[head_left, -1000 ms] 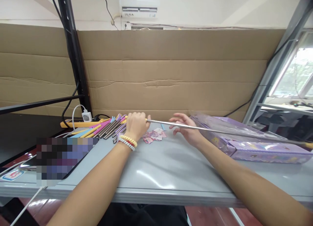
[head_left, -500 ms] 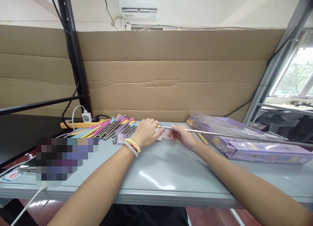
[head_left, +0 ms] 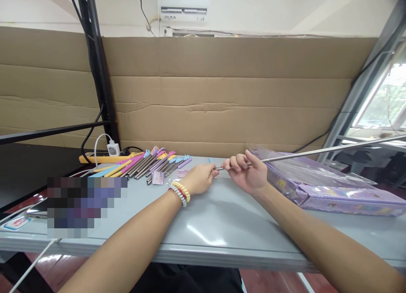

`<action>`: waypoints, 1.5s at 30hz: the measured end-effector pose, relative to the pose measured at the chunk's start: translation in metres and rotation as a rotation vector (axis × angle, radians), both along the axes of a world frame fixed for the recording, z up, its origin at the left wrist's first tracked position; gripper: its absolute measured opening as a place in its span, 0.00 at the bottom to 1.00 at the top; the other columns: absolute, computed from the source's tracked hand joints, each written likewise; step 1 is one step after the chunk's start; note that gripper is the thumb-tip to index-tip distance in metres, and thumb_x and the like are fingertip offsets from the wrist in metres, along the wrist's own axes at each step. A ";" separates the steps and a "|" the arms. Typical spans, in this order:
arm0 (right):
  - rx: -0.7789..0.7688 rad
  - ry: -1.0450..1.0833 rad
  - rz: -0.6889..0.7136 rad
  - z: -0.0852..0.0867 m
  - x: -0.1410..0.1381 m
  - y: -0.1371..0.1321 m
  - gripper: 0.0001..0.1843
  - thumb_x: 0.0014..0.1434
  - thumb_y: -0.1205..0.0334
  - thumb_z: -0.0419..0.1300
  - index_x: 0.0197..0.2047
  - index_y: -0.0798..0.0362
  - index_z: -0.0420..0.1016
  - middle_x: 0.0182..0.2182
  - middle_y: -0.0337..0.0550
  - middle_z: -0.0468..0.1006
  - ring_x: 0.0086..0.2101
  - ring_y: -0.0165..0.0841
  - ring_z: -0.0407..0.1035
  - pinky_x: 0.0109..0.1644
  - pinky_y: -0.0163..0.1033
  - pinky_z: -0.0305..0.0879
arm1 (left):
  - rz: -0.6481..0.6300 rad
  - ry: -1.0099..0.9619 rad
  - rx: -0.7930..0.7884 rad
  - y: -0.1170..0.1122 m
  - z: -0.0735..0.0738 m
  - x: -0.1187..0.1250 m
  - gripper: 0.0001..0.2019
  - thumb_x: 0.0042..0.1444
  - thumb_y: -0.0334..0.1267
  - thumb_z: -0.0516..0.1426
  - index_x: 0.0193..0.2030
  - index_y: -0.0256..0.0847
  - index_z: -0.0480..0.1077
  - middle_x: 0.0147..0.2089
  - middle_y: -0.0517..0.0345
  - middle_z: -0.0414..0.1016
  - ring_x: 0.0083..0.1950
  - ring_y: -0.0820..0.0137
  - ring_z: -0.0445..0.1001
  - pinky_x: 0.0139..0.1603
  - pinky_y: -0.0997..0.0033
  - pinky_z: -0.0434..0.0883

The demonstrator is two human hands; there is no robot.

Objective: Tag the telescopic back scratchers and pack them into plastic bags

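Observation:
A long metal telescopic rod (head_left: 311,152) stretches from my hands up to the right and out of view; it looks thinner at its left end. My left hand (head_left: 202,177), with beaded bands at the wrist, is closed around that thin end, which its fingers hide. My right hand (head_left: 247,173), palm partly turned up, curls its fingers around the rod just right of the left one. Left of my hands lies a pile of back scratchers (head_left: 152,164) with metal shafts and small coloured hand-shaped heads. A small pink-purple card packet (head_left: 157,178) lies at its front.
A purple box (head_left: 349,198) with clear plastic film on top stands at the right. Yellow power strip (head_left: 104,158) and white charger (head_left: 113,149) sit at the back left. A black post (head_left: 97,64) rises there. Cardboard (head_left: 222,90) walls the back.
The rod's right part has swung upward, and my right hand has turned palm up around it. My left hand has shifted right and lower; the yellow tip beside it no longer shows.

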State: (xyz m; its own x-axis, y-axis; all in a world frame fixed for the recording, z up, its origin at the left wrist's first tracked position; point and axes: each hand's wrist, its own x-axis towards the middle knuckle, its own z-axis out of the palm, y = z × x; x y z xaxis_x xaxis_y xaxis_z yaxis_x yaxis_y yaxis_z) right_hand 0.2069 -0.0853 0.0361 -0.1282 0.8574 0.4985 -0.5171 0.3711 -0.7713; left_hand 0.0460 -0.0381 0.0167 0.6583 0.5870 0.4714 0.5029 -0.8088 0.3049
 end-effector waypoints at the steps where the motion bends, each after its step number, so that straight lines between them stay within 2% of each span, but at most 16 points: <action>1: 0.003 0.018 0.023 0.001 0.000 -0.001 0.25 0.53 0.53 0.55 0.12 0.53 0.50 0.13 0.35 0.51 0.23 0.31 0.59 0.36 0.42 0.58 | -0.022 0.000 -0.013 0.000 -0.001 0.001 0.13 0.60 0.41 0.43 0.35 0.39 0.65 0.33 0.55 0.71 0.34 0.69 0.67 0.33 0.71 0.62; 4: 0.022 0.036 0.063 0.001 0.002 -0.003 0.25 0.51 0.57 0.55 0.13 0.54 0.44 0.13 0.34 0.44 0.19 0.28 0.52 0.31 0.40 0.55 | -0.103 -0.033 -0.054 -0.002 -0.001 0.003 0.12 0.59 0.40 0.43 0.36 0.39 0.65 0.33 0.55 0.70 0.34 0.69 0.66 0.34 0.70 0.62; 7: 0.041 0.038 0.075 0.001 0.003 -0.002 0.25 0.50 0.58 0.55 0.14 0.54 0.43 0.13 0.34 0.42 0.19 0.28 0.49 0.30 0.40 0.53 | -0.203 -0.107 -0.154 -0.006 0.001 0.004 0.12 0.58 0.39 0.44 0.39 0.37 0.66 0.33 0.56 0.69 0.34 0.70 0.65 0.35 0.71 0.62; 10: 0.044 0.020 0.095 0.000 0.003 -0.001 0.24 0.50 0.58 0.55 0.14 0.54 0.43 0.13 0.34 0.42 0.19 0.28 0.49 0.29 0.39 0.53 | -0.281 -0.164 -0.284 -0.009 0.003 0.003 0.15 0.58 0.44 0.46 0.41 0.37 0.66 0.34 0.57 0.68 0.35 0.71 0.64 0.37 0.71 0.61; 12: 0.045 -0.011 0.117 -0.001 0.003 -0.001 0.23 0.49 0.59 0.55 0.13 0.54 0.44 0.13 0.34 0.43 0.19 0.29 0.51 0.29 0.39 0.53 | -0.311 -0.172 -0.350 -0.009 0.004 0.001 0.18 0.58 0.49 0.44 0.36 0.36 0.67 0.33 0.59 0.67 0.34 0.72 0.63 0.36 0.71 0.61; 15: 0.056 -0.080 0.144 -0.004 0.001 -0.001 0.20 0.48 0.58 0.56 0.13 0.53 0.49 0.13 0.36 0.51 0.22 0.32 0.56 0.29 0.41 0.56 | -0.319 -0.183 -0.406 -0.007 0.005 -0.001 0.23 0.59 0.53 0.41 0.29 0.37 0.64 0.28 0.61 0.63 0.31 0.73 0.60 0.34 0.72 0.59; 18: 0.071 -0.136 0.123 -0.007 -0.003 -0.001 0.15 0.45 0.59 0.58 0.15 0.53 0.58 0.16 0.39 0.60 0.24 0.34 0.60 0.31 0.42 0.58 | -0.311 -0.211 -0.410 -0.004 0.003 -0.002 0.23 0.58 0.54 0.40 0.29 0.37 0.63 0.28 0.61 0.62 0.31 0.74 0.60 0.34 0.73 0.58; 26: 0.100 -0.157 -0.013 -0.012 -0.015 -0.002 0.12 0.45 0.59 0.63 0.17 0.53 0.65 0.17 0.38 0.62 0.25 0.32 0.59 0.32 0.41 0.57 | -0.264 -0.239 -0.370 -0.004 0.002 -0.001 0.23 0.59 0.54 0.39 0.27 0.38 0.60 0.26 0.62 0.59 0.30 0.74 0.58 0.32 0.74 0.59; 29: 0.094 -0.173 -0.048 -0.012 -0.018 -0.003 0.18 0.48 0.54 0.62 0.15 0.52 0.62 0.15 0.37 0.59 0.24 0.31 0.58 0.31 0.40 0.55 | -0.266 -0.222 -0.339 -0.006 0.003 -0.001 0.22 0.59 0.53 0.40 0.28 0.37 0.61 0.28 0.61 0.61 0.31 0.74 0.59 0.33 0.74 0.59; 33: 0.061 -0.115 -0.024 -0.009 -0.017 -0.004 0.27 0.52 0.49 0.56 0.11 0.52 0.50 0.12 0.35 0.50 0.20 0.30 0.51 0.28 0.39 0.50 | -0.281 -0.197 -0.331 -0.008 0.003 0.001 0.21 0.59 0.52 0.42 0.32 0.36 0.64 0.30 0.60 0.64 0.33 0.74 0.61 0.34 0.74 0.60; 39: 0.030 -0.035 0.097 -0.004 -0.011 -0.004 0.26 0.51 0.55 0.55 0.13 0.54 0.43 0.12 0.33 0.42 0.17 0.27 0.44 0.25 0.39 0.45 | -0.199 -0.134 -0.316 -0.012 0.002 0.007 0.23 0.55 0.55 0.46 0.32 0.35 0.67 0.28 0.61 0.65 0.30 0.73 0.61 0.31 0.74 0.59; 45: 0.005 -0.026 0.142 0.003 -0.012 -0.008 0.25 0.49 0.58 0.54 0.13 0.54 0.40 0.12 0.31 0.38 0.16 0.24 0.38 0.23 0.38 0.44 | -0.242 -0.077 -0.343 -0.016 0.005 0.011 0.24 0.53 0.58 0.47 0.26 0.36 0.65 0.23 0.63 0.60 0.27 0.74 0.58 0.29 0.74 0.56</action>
